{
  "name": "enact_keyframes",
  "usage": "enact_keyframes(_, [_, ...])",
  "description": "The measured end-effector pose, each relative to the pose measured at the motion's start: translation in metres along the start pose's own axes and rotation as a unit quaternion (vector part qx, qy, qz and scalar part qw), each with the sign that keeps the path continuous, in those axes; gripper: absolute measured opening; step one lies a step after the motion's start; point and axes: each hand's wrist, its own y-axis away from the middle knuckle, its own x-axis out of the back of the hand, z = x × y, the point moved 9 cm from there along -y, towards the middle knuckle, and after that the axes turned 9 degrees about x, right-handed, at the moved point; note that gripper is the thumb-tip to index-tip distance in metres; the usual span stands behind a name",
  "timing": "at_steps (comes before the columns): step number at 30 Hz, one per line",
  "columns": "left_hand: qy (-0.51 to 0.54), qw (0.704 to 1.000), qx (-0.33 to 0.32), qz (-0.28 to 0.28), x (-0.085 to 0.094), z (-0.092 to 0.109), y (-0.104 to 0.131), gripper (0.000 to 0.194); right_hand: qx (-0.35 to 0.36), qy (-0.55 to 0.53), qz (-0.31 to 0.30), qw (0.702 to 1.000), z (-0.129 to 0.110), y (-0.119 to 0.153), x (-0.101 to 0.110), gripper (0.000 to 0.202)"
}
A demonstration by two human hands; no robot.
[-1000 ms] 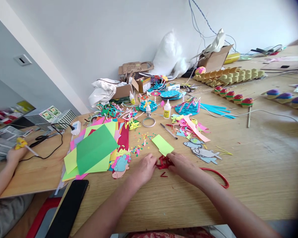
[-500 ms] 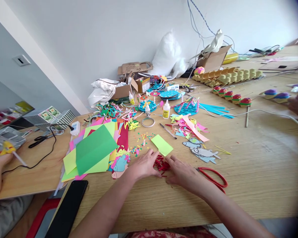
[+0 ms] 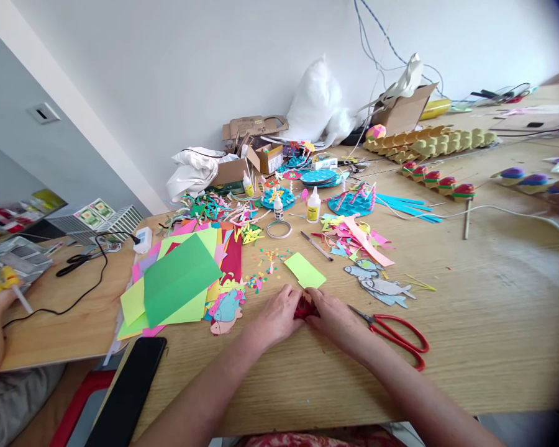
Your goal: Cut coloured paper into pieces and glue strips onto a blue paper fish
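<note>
"So, what are the fingers doing?"

"Curled inward on both hands, left hand (image 3: pixel 282 310) and right hand (image 3: pixel 333 315), closed around the red scraps (image 3: pixel 306 307) — they're on the wooden table (image 3: pixel 279 391), right between the two."

"Which way do the scraps point?"

"Hard to say; the fingers hide much of the bunch, so I can't tell its long axis."

"And just beyond the fingertips?"

"A light green paper (image 3: pixel 305 270), lying flat, its long axis slanting from upper left to lower right."

"Anything near the right wrist?"

"Scissors (image 3: pixel 403 338) — blades toward the upper left, red handles toward the lower right. Farther up lie the grey paper fish (image 3: pixel 386 287); well to the left, a dark green sheet (image 3: pixel 181 279) tops the paper stack."
</note>
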Motion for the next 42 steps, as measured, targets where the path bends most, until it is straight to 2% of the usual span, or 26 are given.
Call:
enact_keyframes(7, [0.016,0.999,-0.012,0.025,0.000,0.001,-0.002,0.026,0.001,-0.031,0.016,0.999,0.004,-0.002,0.001,0.021])
enact_keyframes(15, [0.026,0.999,-0.007,0.036,0.002,0.003,0.002,0.019,0.008,-0.123,0.039,0.992,0.004,0.003,-0.001,0.046])
enact_keyframes(20, [0.043,0.998,-0.018,0.051,-0.003,0.004,0.000,0.023,0.016,-0.162,0.048,0.985,-0.006,0.007,0.004,0.048])
enact_keyframes(24, [0.028,0.997,-0.015,0.068,-0.007,0.001,-0.002,0.018,0.025,-0.182,0.062,0.981,-0.004,0.007,0.008,0.042])
enact_keyframes(29, [-0.010,0.996,-0.021,0.085,-0.010,0.000,-0.004,0.015,0.007,-0.153,0.105,0.982,0.012,0.006,0.015,0.023])
enact_keyframes(34, [0.010,0.995,-0.024,0.096,-0.009,-0.003,-0.006,0.017,0.010,-0.132,0.112,0.985,0.019,0.008,0.012,0.024])
enact_keyframes(37, [0.046,0.993,-0.022,0.104,-0.005,-0.005,-0.006,0.016,0.030,-0.118,0.102,0.987,0.015,0.012,0.013,0.028])
enact_keyframes(42, [0.089,0.991,-0.020,0.100,0.000,-0.005,-0.007,0.016,0.077,-0.021,0.016,0.997,0.002,0.012,0.008,0.032])
